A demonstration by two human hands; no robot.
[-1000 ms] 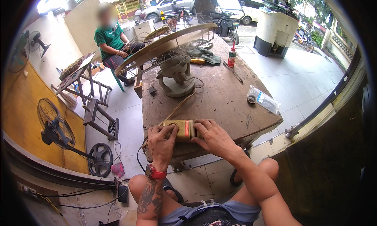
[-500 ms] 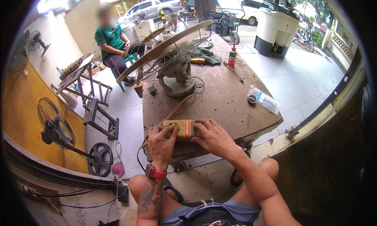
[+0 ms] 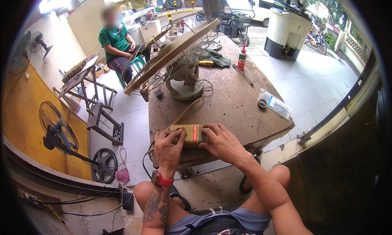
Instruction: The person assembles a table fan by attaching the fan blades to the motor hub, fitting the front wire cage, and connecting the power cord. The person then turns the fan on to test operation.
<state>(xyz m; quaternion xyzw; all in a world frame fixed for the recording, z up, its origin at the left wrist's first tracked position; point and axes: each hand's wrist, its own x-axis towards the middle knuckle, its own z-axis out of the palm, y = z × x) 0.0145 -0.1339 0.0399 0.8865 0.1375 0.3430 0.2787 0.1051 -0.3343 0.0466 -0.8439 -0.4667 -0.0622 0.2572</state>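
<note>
A gold-coloured control box point(image 3: 193, 134) with a round knob, a ribbed end and a red label lies at the near edge of the wooden table. My left hand point(image 3: 168, 146) pinches the knob at its left end, with the fingertips partly covering it. Around the ribbed right end, my right hand point(image 3: 222, 141) grips the box. A thin brown cord point(image 3: 188, 107) runs from beside the box toward the fan. That old fan point(image 3: 179, 67) stands farther back on a grey base, its large round guard tilted and its blades blurred.
The wooden table point(image 3: 228, 108) also bears a red-and-white bottle point(image 3: 241, 58), a tape roll point(image 3: 262, 103), a clear plastic packet point(image 3: 277, 106) and a dark cloth point(image 3: 218, 57). A person in green point(image 3: 118, 43) sits at the far left. A stand fan point(image 3: 57, 131) leans left of the table.
The fan's guard has swung to a steeper angle. The seated person's legs have shifted, and a grey vehicle on the street has moved left. My hands stay on the control box.
</note>
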